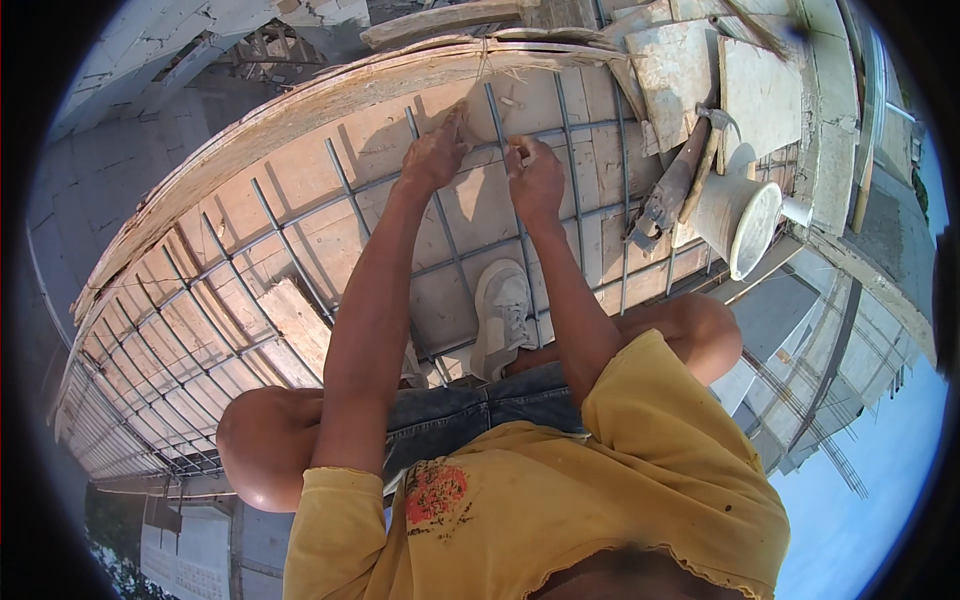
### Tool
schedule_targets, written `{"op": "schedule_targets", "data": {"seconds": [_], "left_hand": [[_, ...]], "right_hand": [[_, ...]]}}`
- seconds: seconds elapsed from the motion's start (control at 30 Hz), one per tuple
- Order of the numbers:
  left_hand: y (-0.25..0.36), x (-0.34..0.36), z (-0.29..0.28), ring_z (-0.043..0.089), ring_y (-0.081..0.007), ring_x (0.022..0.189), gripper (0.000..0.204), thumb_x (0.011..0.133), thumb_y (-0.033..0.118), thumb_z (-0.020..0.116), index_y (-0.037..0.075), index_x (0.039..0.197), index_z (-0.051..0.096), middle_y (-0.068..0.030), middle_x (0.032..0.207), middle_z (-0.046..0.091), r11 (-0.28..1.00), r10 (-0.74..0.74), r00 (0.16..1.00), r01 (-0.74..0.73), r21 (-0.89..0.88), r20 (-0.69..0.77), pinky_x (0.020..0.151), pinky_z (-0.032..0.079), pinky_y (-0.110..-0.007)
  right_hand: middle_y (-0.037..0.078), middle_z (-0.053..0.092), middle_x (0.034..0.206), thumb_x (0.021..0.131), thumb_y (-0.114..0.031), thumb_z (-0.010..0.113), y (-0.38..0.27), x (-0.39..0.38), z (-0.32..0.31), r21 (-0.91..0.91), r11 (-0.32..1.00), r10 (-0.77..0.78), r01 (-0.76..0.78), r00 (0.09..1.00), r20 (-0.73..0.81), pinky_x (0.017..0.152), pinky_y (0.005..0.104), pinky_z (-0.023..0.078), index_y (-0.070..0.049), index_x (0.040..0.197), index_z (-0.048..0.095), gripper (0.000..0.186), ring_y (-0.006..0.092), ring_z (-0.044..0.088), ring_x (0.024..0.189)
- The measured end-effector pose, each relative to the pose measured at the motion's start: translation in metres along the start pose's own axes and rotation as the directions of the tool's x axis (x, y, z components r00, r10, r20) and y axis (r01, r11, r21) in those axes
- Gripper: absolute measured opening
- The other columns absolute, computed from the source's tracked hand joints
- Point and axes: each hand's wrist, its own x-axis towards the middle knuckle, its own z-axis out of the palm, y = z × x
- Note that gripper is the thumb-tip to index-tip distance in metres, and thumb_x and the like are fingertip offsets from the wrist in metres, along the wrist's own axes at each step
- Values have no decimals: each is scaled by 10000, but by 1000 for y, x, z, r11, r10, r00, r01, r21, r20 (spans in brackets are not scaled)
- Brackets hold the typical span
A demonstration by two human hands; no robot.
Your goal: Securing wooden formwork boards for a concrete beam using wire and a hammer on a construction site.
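Note:
A grid of grey rebar (565, 150) lies over pale tan boards (470, 230). My left hand (435, 155) reaches to the grid near the far curved edge, fingers bent and partly extended; what they hold, if anything, is too small to make out. Just to its right, my right hand (532, 170) is closed beside a rebar crossing, thumb and fingers together; its contents are unclear. Below both hands my shoe (497, 310) rests on the boards among the bars.
A curved plywood edge (250, 115) borders the grid. At right lie a hammer (700, 170), a dark tool pouch (655, 205), a white bucket (752, 225) and loose boards (755, 90). Concrete structures (120, 55) and protruding rebar (830, 450) surround the work area.

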Motion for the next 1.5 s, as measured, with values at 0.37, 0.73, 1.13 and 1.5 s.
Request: {"op": "schedule_targets", "data": {"seconds": [0.37,0.73,1.13,1.5], "left_hand": [[2,3,4,594,-418,1075,742,876,280,630,234,1505,239,-242,1126,638,997,24,1000,-25,-79,-7,951,454,-483],[8,-5,1,615,-369,1065,422,934,317,537,263,1352,517,-172,1153,652,997,72,997,-72,15,13,918,475,-450],[6,2,4,629,-314,1066,284,952,296,491,222,1190,627,-123,1124,672,997,55,998,-57,55,35,911,482,-431],[10,2,0,621,-301,1085,319,960,332,463,198,1193,637,-113,1146,666,1000,8,997,-10,27,81,961,449,-419]], "right_hand": [[239,663,802,928,-192,556,10,-69,68,-57,982,182,-178,981,74,684,504,499,-54,1464,209,654,426,650,756],[260,656,917,925,-218,541,-15,-52,67,-158,947,300,-279,946,127,769,532,493,-56,1484,105,727,448,639,849],[219,672,849,938,-211,539,-6,-36,74,-108,971,205,-214,975,-84,711,521,492,-52,1247,402,373,413,654,800],[180,690,858,922,-239,585,-3,-37,83,-219,960,128,-172,971,-203,666,497,511,-61,1121,500,280,379,670,765]]}}
